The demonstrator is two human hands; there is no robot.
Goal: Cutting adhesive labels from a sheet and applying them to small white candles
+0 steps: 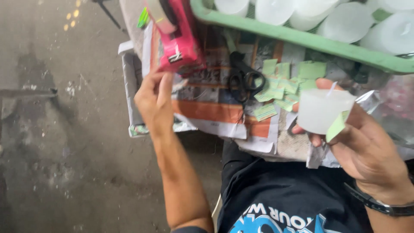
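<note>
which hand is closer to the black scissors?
Left. The left hand sits beside the black scissors, under the pink tape dispenser; the right hand holds a white candle farther off.

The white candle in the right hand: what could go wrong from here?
The green label lies only loosely against the white candle, pinched by the right hand, so it might slip or sit crooked. The left hand is at the pink tape dispenser, whose cutting edge could nick a finger. The black scissors lie open beside the loose labels.
</note>
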